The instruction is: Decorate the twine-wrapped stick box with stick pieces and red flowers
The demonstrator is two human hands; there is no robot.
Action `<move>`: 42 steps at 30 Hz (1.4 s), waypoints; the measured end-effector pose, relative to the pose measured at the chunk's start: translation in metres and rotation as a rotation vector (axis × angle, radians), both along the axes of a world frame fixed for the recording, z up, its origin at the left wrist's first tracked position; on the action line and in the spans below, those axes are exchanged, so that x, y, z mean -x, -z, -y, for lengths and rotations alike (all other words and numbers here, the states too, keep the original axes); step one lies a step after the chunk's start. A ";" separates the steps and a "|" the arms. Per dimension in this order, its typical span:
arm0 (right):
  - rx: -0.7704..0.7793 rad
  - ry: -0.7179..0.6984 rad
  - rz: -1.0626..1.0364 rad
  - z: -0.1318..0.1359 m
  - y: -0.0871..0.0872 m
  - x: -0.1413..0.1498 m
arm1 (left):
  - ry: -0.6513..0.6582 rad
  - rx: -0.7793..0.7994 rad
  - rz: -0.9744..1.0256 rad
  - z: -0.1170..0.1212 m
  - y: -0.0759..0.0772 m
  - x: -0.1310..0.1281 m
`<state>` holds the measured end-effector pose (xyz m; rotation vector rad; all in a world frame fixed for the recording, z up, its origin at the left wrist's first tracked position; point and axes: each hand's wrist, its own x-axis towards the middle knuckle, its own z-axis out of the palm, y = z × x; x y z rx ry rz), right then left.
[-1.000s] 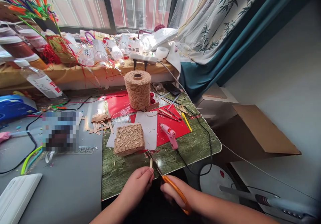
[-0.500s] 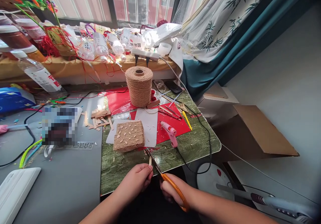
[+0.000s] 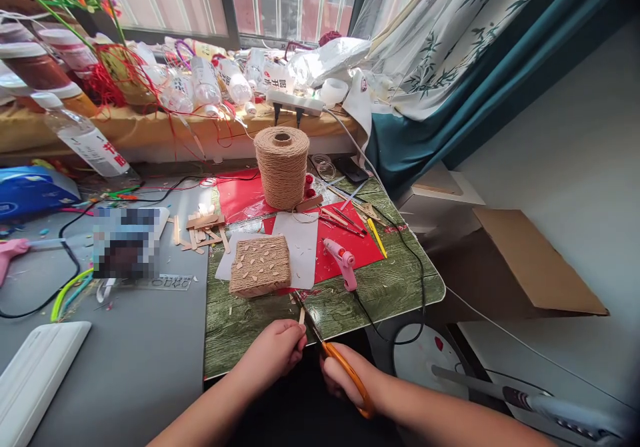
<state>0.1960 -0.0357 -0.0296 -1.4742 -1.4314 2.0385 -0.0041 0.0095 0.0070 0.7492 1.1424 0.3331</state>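
Observation:
Near the front edge of the green wood-patterned board (image 3: 235,347), my left hand (image 3: 283,345) pinches a short wooden craft stick (image 3: 302,315) that points up from the fingers. My right hand (image 3: 350,373) is wrapped round the orange handles of a pair of scissors (image 3: 345,365). The blades reach forward beside the stick; whether they touch it I cannot tell. Just beyond lies a twine-wrapped block (image 3: 260,267) with several small pale wood chips on top. A pink glue gun (image 3: 341,263) lies to its right.
A large twine spool (image 3: 283,170) stands behind the block. Loose craft sticks (image 3: 203,227) lie to the left. A yellow pen-like tool (image 3: 377,238) rests on red paper (image 3: 350,233). The glue gun's black cord loops over the board's right side. A cardboard box (image 3: 540,260) is at the right.
The whole view has shifted slightly, with the scene now a little further right. Both hands keep nearly the same grip on the stick and scissors.

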 end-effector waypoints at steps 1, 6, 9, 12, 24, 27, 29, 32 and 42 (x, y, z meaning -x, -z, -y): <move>0.004 -0.002 0.000 0.001 0.003 -0.001 | 0.002 -0.003 -0.013 0.000 -0.001 0.000; 0.021 0.012 0.018 0.005 0.018 -0.002 | -0.007 0.010 -0.036 0.001 -0.005 -0.002; 0.024 0.012 0.012 0.006 0.021 -0.001 | -0.014 0.007 -0.033 0.001 -0.003 -0.002; 0.026 0.030 -0.041 0.006 0.022 -0.001 | -0.005 -0.003 -0.034 0.002 0.000 0.000; 0.118 0.095 -0.178 0.003 0.008 0.001 | -0.011 -0.052 0.010 0.006 0.006 0.005; 0.136 0.083 -0.247 0.000 -0.002 -0.005 | 0.037 -0.128 -0.003 0.010 0.005 0.014; 0.103 0.044 -0.292 -0.002 -0.005 -0.010 | 0.061 -0.187 -0.005 0.012 0.006 0.022; 0.071 -0.043 -0.341 -0.004 -0.006 -0.016 | 0.053 -0.265 0.002 0.013 0.006 0.033; -0.044 -0.197 -0.213 -0.005 -0.010 -0.020 | 0.060 -0.321 -0.051 0.010 0.007 0.037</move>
